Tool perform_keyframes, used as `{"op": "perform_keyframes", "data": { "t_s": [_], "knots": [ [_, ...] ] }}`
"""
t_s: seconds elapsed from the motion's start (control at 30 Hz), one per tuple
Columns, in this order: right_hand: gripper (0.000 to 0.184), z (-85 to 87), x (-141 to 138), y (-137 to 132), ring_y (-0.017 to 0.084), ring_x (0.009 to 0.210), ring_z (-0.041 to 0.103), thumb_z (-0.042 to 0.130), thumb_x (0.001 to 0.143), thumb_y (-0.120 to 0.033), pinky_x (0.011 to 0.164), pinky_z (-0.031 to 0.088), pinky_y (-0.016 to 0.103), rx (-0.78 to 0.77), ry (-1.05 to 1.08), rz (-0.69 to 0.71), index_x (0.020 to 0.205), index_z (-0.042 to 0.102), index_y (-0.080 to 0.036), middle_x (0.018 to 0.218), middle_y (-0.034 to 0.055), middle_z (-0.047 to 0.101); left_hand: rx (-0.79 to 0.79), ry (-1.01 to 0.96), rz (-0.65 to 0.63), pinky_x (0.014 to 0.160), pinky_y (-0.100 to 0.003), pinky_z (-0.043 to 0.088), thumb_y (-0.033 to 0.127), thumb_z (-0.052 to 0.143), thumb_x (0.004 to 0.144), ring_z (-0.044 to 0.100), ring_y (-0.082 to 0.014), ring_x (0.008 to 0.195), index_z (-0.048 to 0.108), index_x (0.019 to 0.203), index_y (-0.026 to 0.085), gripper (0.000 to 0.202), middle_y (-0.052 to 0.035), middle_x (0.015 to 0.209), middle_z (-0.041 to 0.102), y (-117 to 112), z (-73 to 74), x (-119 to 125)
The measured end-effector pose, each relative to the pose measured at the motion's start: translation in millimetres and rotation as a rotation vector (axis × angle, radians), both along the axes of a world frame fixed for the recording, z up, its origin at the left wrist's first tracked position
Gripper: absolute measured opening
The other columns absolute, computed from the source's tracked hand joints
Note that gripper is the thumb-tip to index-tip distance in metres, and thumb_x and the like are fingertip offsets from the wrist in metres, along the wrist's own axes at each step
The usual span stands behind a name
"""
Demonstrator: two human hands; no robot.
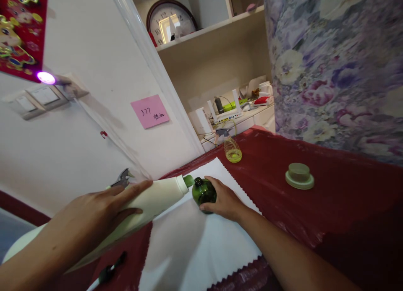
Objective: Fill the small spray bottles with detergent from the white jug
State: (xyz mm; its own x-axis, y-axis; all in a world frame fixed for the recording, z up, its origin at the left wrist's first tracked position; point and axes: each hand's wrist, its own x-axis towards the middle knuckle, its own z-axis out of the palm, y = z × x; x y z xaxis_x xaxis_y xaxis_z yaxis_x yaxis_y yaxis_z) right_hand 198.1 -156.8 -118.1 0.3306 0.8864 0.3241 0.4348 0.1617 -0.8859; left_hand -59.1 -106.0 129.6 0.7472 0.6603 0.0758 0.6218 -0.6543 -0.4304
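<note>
And here's the left hand (105, 209), wrapped over the big pale bottle (160, 194), which lies tilted beneath those fingers, its mouth pointing right! Green shows at that mouth, just beside the neck of the green glass bottle (204, 195). That one's gripped in the right hand (227, 202), thumb near, fingers far, out over the white cloth (201, 249). Now the writing: far left, a pink note (150, 111) reads "377" with handwritten characters below, and the far clock (164, 22) shows 9, 10, 12!
</note>
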Motion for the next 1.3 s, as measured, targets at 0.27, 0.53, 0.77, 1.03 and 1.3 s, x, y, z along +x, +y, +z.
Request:
{"op": "perform_keyframes", "data": {
  "t_s": [0.27,0.53,0.77,1.03,1.3],
  "knots": [
    [0.100,2.1,-1,-2,0.034,0.136,0.052,0.088,0.064,-0.042,0.114,0.040,0.050,-0.006,0.000,-0.002,0.151,0.042,-0.026,0.151,0.0118,0.053,-0.025,0.087,0.066,0.086,-0.048,0.053,0.053,0.035,0.094,0.073,-0.0340,0.104,0.042,0.149,0.050,0.055,-0.0024,0.134,0.071,-2,2.8,3],
    [0.101,2.8,0,-2,0.034,0.137,0.051,0.087,0.064,-0.042,0.115,0.040,0.051,-0.019,-0.004,0.008,0.151,0.040,-0.025,0.152,0.0119,0.052,-0.036,0.044,0.154,0.088,-0.049,0.053,0.059,0.033,0.084,0.073,-0.0353,0.103,0.051,0.145,0.049,0.064,-0.0003,0.130,0.073,-10,2.7,11],
    [0.101,0.5,0,-1,0.034,0.136,0.052,0.088,0.064,-0.042,0.114,0.040,0.050,-0.010,-0.006,0.006,0.151,0.040,-0.025,0.151,0.0121,0.053,-0.031,0.005,0.129,0.086,-0.050,0.053,0.064,0.036,0.081,0.074,-0.0363,0.102,0.053,0.142,0.051,0.064,0.0006,0.129,0.074,-5,0.8,9],
    [0.101,2.9,0,-2,0.034,0.136,0.052,0.087,0.064,-0.042,0.114,0.040,0.050,-0.020,-0.001,0.006,0.152,0.040,-0.024,0.152,0.0127,0.052,-0.010,-0.011,0.116,0.083,-0.050,0.055,0.064,0.037,0.080,0.075,-0.0352,0.096,0.055,0.139,0.053,0.063,0.0005,0.124,0.076,-3,-0.4,9],
    [0.101,3.3,-1,-2,0.034,0.137,0.052,0.087,0.064,-0.041,0.115,0.040,0.050,-0.026,-0.002,0.004,0.151,0.040,-0.024,0.152,0.0130,0.052,-0.031,-0.011,0.145,0.086,-0.051,0.054,0.065,0.035,0.077,0.074,-0.0368,0.102,0.057,0.139,0.049,0.068,0.0000,0.126,0.075,-7,1.6,13]
  ]
}}
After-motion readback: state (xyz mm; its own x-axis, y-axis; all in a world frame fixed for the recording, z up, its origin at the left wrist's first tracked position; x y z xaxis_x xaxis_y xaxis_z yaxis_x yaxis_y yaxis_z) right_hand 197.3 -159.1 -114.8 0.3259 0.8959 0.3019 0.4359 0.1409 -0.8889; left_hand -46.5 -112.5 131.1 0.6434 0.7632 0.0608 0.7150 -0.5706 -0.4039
